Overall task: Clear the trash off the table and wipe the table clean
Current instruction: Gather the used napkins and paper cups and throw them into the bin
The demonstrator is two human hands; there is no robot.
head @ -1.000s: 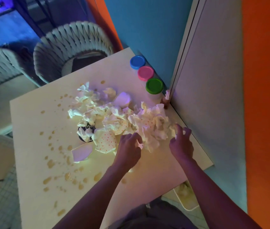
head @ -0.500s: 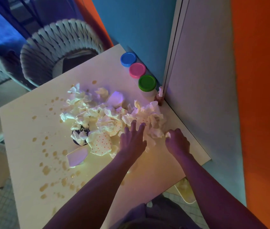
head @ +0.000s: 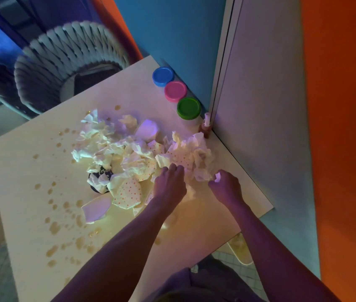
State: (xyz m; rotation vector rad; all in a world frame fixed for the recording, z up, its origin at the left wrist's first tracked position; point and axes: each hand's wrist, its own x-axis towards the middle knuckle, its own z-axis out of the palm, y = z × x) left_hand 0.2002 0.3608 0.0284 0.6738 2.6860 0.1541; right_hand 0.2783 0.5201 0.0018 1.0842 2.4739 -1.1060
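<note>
2 hands (head: 169, 184) (head: 227, 188) gripping paper pile (head: 129, 153), 3 tubs (head: 175, 91)

free: near table edge (head: 194, 232) | blocked: paper pile (head: 129, 153), tubs (head: 176, 91) along wall

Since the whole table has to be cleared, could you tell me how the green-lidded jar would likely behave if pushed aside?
The green-lidded jar stands upright on a flat base, so it would probably slide rather than roll. Pushed high near the lid, it might tip. Its neighbour, the pink-lidded jar, sits close and would likely get bumped.
</note>
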